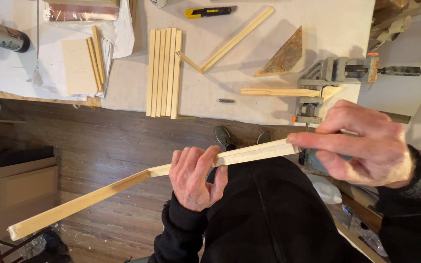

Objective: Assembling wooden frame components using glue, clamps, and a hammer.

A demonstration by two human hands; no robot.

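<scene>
I hold a long pale wooden strip (88, 197) that bends at a mitred joint near its middle. My left hand (193, 180) is wrapped around it just right of the joint. With fingers and thumb, my right hand (366, 146) pinches the strip's right end. The strip runs from the lower left up to the right, above my black-clothed lap and the dark wood floor. Both hands are in front of the table's near edge.
On the white table (317, 29) lie several wooden strips side by side (164, 73), an L-shaped joined pair (230, 41), a yellow and black utility knife (210, 10), a triangular block (283, 56) and a metal corner clamp (327, 80) holding a strip (278, 91). A cardboard box (20, 187) stands left.
</scene>
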